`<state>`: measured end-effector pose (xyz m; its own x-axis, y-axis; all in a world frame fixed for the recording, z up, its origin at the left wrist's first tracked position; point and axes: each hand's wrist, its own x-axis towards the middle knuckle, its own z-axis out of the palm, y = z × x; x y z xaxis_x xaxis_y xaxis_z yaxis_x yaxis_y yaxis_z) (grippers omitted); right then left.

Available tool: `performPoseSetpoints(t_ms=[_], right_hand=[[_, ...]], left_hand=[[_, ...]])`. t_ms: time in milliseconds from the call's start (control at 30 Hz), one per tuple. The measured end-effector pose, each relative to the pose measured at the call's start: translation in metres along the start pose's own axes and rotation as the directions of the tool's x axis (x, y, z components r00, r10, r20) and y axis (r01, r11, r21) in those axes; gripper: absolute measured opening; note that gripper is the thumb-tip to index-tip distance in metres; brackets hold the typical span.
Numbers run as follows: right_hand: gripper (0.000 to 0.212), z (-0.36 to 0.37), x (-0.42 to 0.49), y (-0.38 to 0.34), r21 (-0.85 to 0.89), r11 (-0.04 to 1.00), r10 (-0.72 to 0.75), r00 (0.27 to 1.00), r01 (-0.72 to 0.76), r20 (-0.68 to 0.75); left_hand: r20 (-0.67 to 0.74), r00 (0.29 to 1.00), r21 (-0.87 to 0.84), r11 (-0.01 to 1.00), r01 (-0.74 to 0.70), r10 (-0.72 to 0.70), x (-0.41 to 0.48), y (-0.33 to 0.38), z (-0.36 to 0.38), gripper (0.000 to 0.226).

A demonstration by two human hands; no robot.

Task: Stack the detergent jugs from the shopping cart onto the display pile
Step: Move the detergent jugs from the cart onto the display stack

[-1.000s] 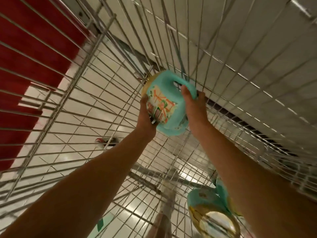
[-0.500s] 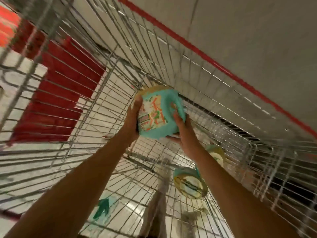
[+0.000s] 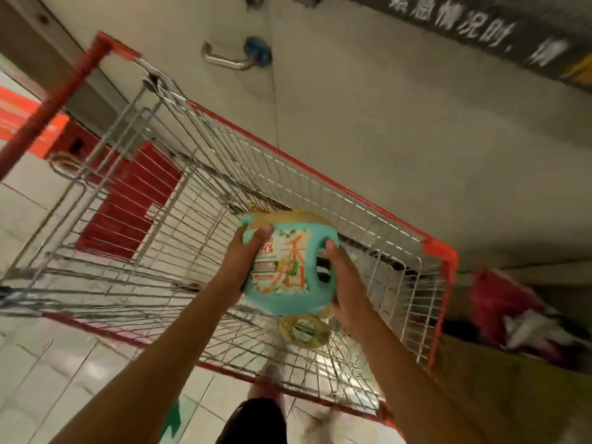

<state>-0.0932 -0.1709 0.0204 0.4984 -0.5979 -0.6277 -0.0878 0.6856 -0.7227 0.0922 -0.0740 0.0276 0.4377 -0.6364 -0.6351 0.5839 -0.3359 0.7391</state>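
Left hand (image 3: 247, 262) and right hand (image 3: 346, 285) extended forward; fingers (image 3: 260, 234) curled.

A wire shopping cart (image 3: 440, 251) with red rim and corners runs from the upper left to the lower right of the frame, standing on a floor (image 3: 64, 379) of pale glossy tiles. On the cart's wire bottom, low and right of centre, lies one detergent jug (image 3: 302, 331), seen end on and blurred. A green arrow mark (image 3: 173, 418) sits on the tiles at bottom centre, and a red patch (image 3: 128, 213) of floor shows through the wires at centre left.
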Motion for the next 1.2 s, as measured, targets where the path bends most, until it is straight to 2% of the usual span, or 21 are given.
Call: performPoseSetpoints(t_ms=[133, 233, 300, 400, 567, 767, 833, 1033, 1200], right_hand=[[0.07, -0.039, -0.061, -0.013, 0.02, 0.999, -0.026, 0.998, 0.027, -0.057], [0.065, -0.076, -0.105, -0.01, 0.005, 0.999, -0.036, 0.997, 0.036, -0.067], [0.061, -0.098, -0.134, -0.007, 0.006, 0.998, -0.056, 0.996, 0.057, -0.072], [0.068, -0.124, -0.175, -0.006, 0.053, 0.997, -0.054, 0.987, 0.063, -0.152], [0.058, -0.178, -0.242, 0.006, 0.148, 0.983, -0.075, 0.975, 0.107, -0.208], [0.068, -0.246, -0.313, 0.019, 0.227, 0.952, -0.135, 0.945, 0.208, -0.299], [0.065, -0.266, -0.334, 0.023, 0.244, 0.938, -0.159, 0.93, 0.247, -0.331], [0.056, -0.314, -0.386, 0.036, 0.335, 0.885, -0.183, 0.902, 0.324, -0.391], [0.056, -0.344, -0.418, 0.048, 0.283, 0.887, -0.221, 0.872, 0.366, -0.436]], left_hand=[[0.005, 0.999, 0.063, 0.997, -0.037, 0.037, -0.053, -0.01, 0.046, 0.076], [0.022, 1.0, 0.12, 0.993, -0.021, 0.019, -0.089, -0.026, 0.076, 0.083], [0.046, 0.999, 0.136, 0.99, -0.031, 0.025, -0.114, -0.038, 0.098, 0.079], [0.087, 0.996, 0.174, 0.984, -0.041, 0.026, -0.147, -0.054, 0.129, 0.077], [0.153, 0.988, 0.255, 0.966, -0.047, 0.008, -0.192, -0.083, 0.183, 0.081], [0.261, 0.964, 0.358, 0.923, -0.143, 0.049, -0.242, -0.118, 0.255, 0.065], [0.295, 0.955, 0.395, 0.905, -0.157, 0.037, -0.257, -0.128, 0.278, 0.063], [0.414, 0.91, 0.401, 0.893, -0.207, 0.025, -0.29, -0.161, 0.327, 0.072], [0.482, 0.87, 0.466, 0.871, -0.154, -0.104, -0.301, -0.19, 0.351, 0.083]])
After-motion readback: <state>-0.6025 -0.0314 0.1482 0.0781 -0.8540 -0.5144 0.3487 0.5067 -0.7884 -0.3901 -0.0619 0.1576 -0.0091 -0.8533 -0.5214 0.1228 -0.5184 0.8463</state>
